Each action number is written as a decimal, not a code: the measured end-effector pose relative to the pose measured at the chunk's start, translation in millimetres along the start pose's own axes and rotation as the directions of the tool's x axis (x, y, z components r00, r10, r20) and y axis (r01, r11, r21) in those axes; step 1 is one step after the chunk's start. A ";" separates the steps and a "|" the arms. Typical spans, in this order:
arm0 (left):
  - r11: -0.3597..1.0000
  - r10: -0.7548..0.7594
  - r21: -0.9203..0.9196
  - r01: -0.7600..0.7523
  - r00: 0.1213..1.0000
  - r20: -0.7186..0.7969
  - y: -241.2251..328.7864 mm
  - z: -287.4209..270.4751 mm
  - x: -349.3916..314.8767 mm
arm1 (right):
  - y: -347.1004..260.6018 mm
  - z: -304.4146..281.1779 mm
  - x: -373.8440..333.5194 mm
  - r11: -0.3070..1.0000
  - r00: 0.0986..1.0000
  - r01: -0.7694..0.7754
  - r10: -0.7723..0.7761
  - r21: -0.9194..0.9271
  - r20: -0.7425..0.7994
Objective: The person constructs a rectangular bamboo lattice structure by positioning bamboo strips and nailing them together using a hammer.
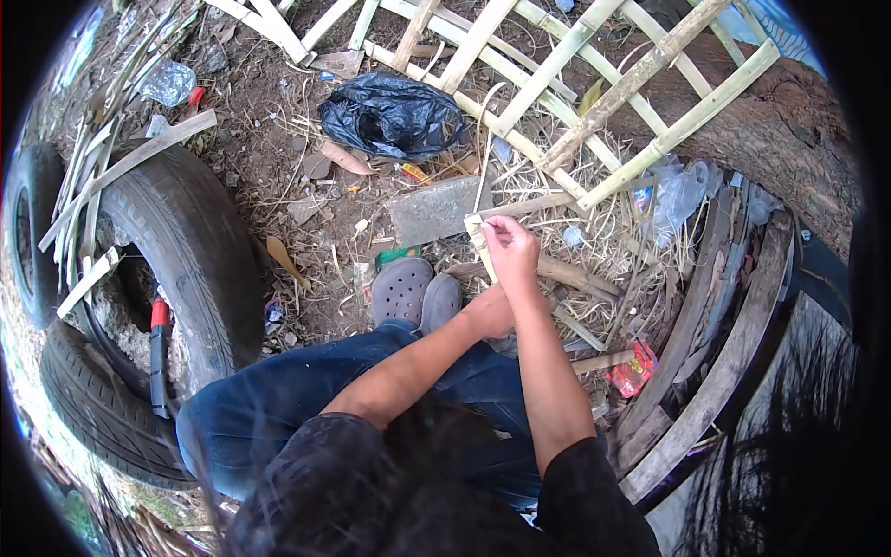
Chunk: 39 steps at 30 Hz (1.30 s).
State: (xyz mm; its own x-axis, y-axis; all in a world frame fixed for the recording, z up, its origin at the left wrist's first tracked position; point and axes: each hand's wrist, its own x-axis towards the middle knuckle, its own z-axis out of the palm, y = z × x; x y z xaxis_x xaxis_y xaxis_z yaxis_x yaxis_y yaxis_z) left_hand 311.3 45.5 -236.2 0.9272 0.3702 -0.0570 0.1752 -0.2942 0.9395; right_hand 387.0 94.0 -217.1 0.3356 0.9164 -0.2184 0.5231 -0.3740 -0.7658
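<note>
A short, pale bamboo strip (479,239) stands up between my hands, in front of my knees. My left hand (491,312) is closed around its lower part, mostly behind my right wrist. At the upper end, the fingers of my right hand (513,249) are pinched together against the strip. A thin sliver rises from that end, and I cannot tell whether the fingers grip it too. Just beyond lies a flat grey stone slab (440,212). A bamboo lattice (557,102) of crossed strips spreads over the ground at the far right.
Old tyres (190,251) lie at the left, with long bamboo strips (130,172) across them and a red-and-black handled tool (160,357) leaning there. A black plastic bag (392,113) sits beyond my grey clogs (403,288). Weathered planks (710,362) and a thick log (780,121) border the right.
</note>
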 end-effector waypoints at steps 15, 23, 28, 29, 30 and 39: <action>0.949 0.154 0.274 -0.158 0.987 0.033 4.8 -1.8 16.5 | 27.7 -21.4 14.7 0.986 0.986 0.164 -0.165 0.019 0.024; 0.951 0.158 0.268 -0.152 0.987 -0.003 9.1 3.5 14.7 | 26.5 -22.4 15.5 0.953 0.960 0.279 -0.278 -0.115 0.025; 0.961 0.042 0.272 -0.038 0.999 -0.007 13.8 2.7 2.1 | 17.0 -12.4 2.8 0.943 0.950 0.309 -0.311 -0.127 0.002; 0.959 0.049 0.279 -0.043 0.999 -0.012 18.8 -0.2 -1.6 | 15.9 -10.5 1.4 0.945 0.950 0.308 -0.312 -0.111 -0.020; 0.925 0.025 0.380 -0.022 1.000 -0.004 24.2 -3.1 -7.6 | 15.0 -9.2 1.3 0.951 0.956 0.290 -0.292 -0.104 -0.008; 0.761 -0.548 0.009 0.649 0.650 -0.526 52.0 -137.9 -12.8 | 15.1 -12.7 -0.5 0.964 0.970 0.236 -0.242 -0.126 -0.033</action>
State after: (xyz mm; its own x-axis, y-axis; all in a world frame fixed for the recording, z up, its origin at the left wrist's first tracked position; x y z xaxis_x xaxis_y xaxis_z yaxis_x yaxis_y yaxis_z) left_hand 262.9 147.0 -140.1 0.3327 0.8653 -0.3749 0.7378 0.0087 0.6750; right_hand 404.7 86.1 -220.8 0.2248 0.9744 -0.0063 0.6819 -0.1620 -0.7133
